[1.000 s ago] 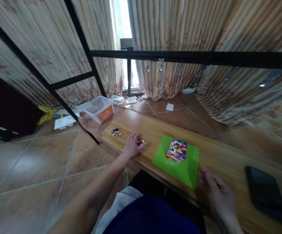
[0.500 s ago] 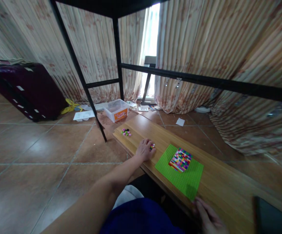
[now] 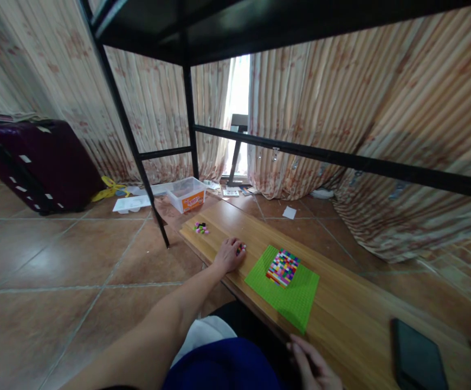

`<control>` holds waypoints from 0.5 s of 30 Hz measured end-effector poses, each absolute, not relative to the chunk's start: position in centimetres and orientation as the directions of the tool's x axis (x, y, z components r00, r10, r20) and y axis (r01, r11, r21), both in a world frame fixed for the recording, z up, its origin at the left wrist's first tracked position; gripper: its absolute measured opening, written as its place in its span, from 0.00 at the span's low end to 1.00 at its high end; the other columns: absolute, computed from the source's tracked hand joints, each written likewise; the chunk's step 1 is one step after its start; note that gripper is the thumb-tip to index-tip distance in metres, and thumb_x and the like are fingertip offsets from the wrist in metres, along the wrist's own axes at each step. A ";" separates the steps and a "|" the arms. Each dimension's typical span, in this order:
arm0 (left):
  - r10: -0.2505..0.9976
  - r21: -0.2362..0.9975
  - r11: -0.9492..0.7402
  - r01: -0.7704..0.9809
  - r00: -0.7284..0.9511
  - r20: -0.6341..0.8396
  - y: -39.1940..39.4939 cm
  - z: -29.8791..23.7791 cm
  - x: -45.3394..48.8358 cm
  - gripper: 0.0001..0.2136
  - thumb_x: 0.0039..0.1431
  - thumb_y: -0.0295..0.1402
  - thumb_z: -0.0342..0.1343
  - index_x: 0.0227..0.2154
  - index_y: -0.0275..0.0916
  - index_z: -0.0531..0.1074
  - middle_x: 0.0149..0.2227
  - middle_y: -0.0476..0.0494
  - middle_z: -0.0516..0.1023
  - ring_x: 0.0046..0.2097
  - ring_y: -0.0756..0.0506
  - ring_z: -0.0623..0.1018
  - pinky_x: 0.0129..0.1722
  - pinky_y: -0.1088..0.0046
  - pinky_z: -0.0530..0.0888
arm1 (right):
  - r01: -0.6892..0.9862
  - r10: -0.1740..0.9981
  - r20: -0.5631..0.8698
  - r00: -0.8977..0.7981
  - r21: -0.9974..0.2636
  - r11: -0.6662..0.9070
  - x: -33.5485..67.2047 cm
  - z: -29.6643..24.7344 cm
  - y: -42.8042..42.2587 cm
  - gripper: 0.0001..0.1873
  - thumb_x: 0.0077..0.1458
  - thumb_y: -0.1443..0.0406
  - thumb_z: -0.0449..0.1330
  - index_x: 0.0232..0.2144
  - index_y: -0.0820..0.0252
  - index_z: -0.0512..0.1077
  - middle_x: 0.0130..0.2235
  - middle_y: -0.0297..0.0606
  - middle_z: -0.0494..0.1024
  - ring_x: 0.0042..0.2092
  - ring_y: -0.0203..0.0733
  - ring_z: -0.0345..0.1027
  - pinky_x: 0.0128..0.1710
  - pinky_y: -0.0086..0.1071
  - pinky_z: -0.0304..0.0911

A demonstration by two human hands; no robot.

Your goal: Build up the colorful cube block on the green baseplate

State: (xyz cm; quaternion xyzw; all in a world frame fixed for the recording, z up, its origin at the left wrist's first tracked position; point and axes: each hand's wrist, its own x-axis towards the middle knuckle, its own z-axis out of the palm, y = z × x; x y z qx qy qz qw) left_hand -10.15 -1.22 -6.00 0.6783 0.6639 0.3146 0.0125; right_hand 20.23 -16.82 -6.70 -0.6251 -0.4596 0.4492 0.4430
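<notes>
Since half a second ago the right hand (image 3: 311, 369) has slid left along the near edge of the bench (image 3: 361, 319), while the left hand (image 3: 227, 255) stays put on the loose bricks (image 3: 241, 249). That left hand lies palm down with its fingers bent over them; most of the bricks are hidden, so neither a grip nor their long axis can be made out. The right hand is cut off at the bottom edge with its fingers loosely curled, and what they hold cannot be told. A phone (image 3: 416, 360) is partly cropped too. The wooden bench runs from far left to near right over a tiled floor (image 3: 76, 260), under a black frame (image 3: 341, 160) and before curtains (image 3: 381, 108). A green plate (image 3: 296, 306) lies square to it, carrying a brick block (image 3: 283, 267)
</notes>
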 end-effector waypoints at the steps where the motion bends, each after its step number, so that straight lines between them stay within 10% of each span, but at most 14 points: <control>1: 0.909 0.436 -0.121 0.892 -0.076 0.409 -1.2 -6.0 -10.2 0.11 0.64 0.36 0.54 0.47 0.41 0.75 0.49 0.40 0.76 0.53 0.42 0.73 0.58 0.59 0.70 | 0.197 0.978 -0.127 0.163 -0.968 -0.158 19.6 -6.7 -17.1 0.30 0.42 0.40 0.64 0.36 0.57 0.82 0.35 0.44 0.84 0.38 0.49 0.80 0.39 0.34 0.76; 15: 0.917 0.502 -0.178 0.846 -0.043 0.396 -1.1 -6.8 -10.6 0.12 0.61 0.35 0.57 0.47 0.40 0.76 0.50 0.39 0.75 0.53 0.40 0.72 0.58 0.57 0.70 | 0.582 0.912 0.273 -0.307 -0.704 0.407 7.4 -1.6 -8.2 0.17 0.63 0.63 0.49 0.41 0.58 0.78 0.42 0.44 0.81 0.44 0.45 0.75 0.47 0.37 0.68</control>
